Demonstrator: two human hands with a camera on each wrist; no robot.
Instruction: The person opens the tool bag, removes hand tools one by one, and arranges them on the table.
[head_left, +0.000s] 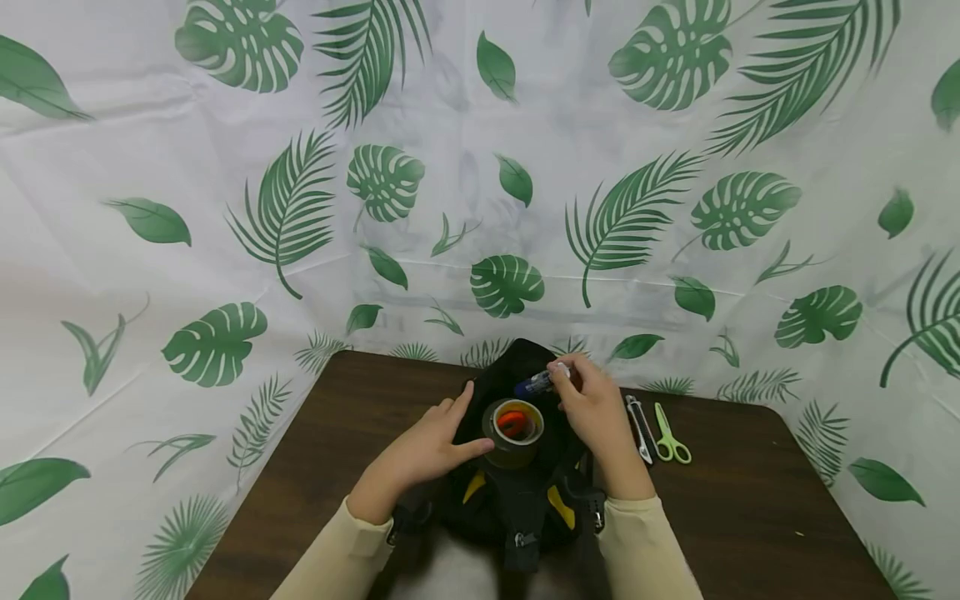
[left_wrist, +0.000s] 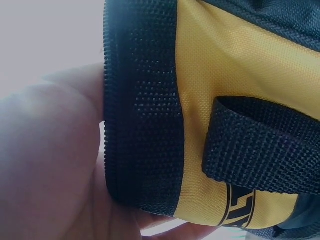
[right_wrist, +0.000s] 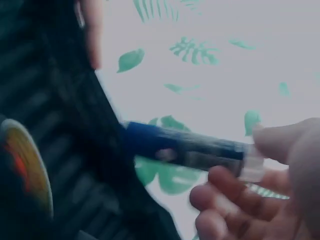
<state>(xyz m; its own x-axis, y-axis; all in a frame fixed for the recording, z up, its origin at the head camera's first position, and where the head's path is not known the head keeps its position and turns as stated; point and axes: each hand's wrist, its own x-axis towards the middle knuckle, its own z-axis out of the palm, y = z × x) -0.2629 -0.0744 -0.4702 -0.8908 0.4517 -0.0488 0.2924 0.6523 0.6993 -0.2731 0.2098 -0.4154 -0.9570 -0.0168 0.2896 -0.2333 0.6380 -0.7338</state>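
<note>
A black and yellow fabric bag with a zippered edge stands on the table, its mouth open. My left hand grips the bag's left side, thumb near the front rim and fingers along the outside; its palm lies behind the zippered edge in the left wrist view. A roll of tape sits in the mouth, with an orange-red object inside its ring. Over the right rim, my right hand pinches a glue stick by its pale end, blue end pointing toward the bag.
Right of the bag lie a utility knife and green scissors, close together on the dark wooden table. A white cloth with green leaves hangs behind and around the table.
</note>
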